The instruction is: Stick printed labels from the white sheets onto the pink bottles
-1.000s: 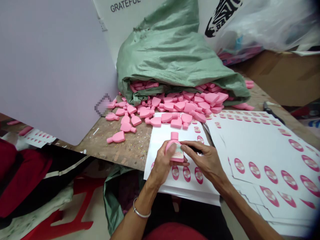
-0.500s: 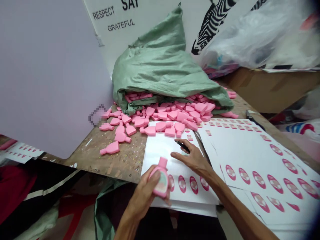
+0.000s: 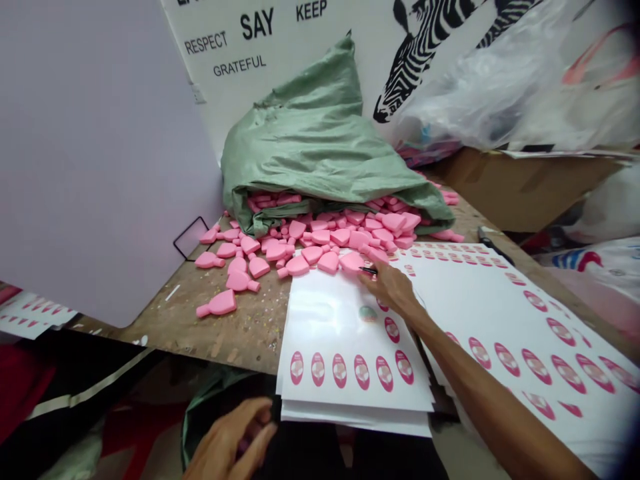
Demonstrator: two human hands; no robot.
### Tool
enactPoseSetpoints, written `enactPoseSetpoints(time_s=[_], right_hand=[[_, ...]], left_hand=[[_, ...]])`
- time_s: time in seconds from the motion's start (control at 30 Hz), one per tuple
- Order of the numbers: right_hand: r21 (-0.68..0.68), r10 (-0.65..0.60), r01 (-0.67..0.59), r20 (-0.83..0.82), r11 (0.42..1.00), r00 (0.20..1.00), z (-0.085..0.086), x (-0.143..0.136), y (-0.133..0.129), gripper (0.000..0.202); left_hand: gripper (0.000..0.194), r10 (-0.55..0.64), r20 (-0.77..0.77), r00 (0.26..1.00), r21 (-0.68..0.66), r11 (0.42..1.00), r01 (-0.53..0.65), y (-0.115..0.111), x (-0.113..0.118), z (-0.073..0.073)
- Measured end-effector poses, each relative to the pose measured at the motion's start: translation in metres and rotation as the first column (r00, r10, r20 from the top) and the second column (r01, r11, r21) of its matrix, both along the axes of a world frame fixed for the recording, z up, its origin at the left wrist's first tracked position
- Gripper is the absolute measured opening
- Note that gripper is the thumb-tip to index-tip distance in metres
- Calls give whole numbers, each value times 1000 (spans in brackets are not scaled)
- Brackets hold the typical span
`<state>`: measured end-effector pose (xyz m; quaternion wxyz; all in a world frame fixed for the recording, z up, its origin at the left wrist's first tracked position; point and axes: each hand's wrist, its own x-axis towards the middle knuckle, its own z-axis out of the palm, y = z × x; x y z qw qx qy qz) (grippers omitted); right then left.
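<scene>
My left hand [image 3: 234,437] hangs below the table's front edge, over an open green bag [image 3: 193,417]. Its fingers are loosely curled, with a gap to the thumb, and I make out no bottle in it. Out over the label sheets, my right hand [image 3: 390,283] grips a slim black pointed tool [image 3: 369,270], its exact kind unclear. The tool's tip meets a flat pink bottle [image 3: 351,262] at the near edge of the pile. Beneath that forearm lies a stack of white sticker sheets [image 3: 320,333] with pink oval labels [image 3: 339,371] along two sides.
A large green sack [image 3: 300,147] spills pink bottles [image 3: 275,250] over the wooden table [image 3: 175,320]. More label sheets [image 3: 480,300] lie to the right, beside a dark-handled tool [image 3: 493,245]. A pale panel [image 3: 110,147] stands at left; a cardboard box [image 3: 525,190] is behind right.
My left hand has dropped down and left, off the sheets, and the labelled pink bottle no longer shows in it. My right hand has reached forward to the pile with the black tool.
</scene>
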<state>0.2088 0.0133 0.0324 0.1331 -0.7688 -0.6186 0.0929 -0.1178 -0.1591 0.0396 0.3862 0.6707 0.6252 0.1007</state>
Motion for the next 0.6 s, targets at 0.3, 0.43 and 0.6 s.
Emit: enactPoseSetpoints(time_s=[0.3, 0.43, 0.6], right_hand=[[-37, 606, -723, -517, 690, 605, 72, 15, -98, 25], [89, 397, -418, -538, 904, 743, 25, 30, -86, 32], [267, 163, -115, -165, 957, 973, -33, 29, -70, 22]], left_hand=[[43, -131, 762, 634, -293, 804, 518, 80, 115, 17], [35, 169, 849, 501, -407, 814, 415, 70, 139, -5], [41, 217, 760, 613, -272, 962, -3, 90, 161, -13]])
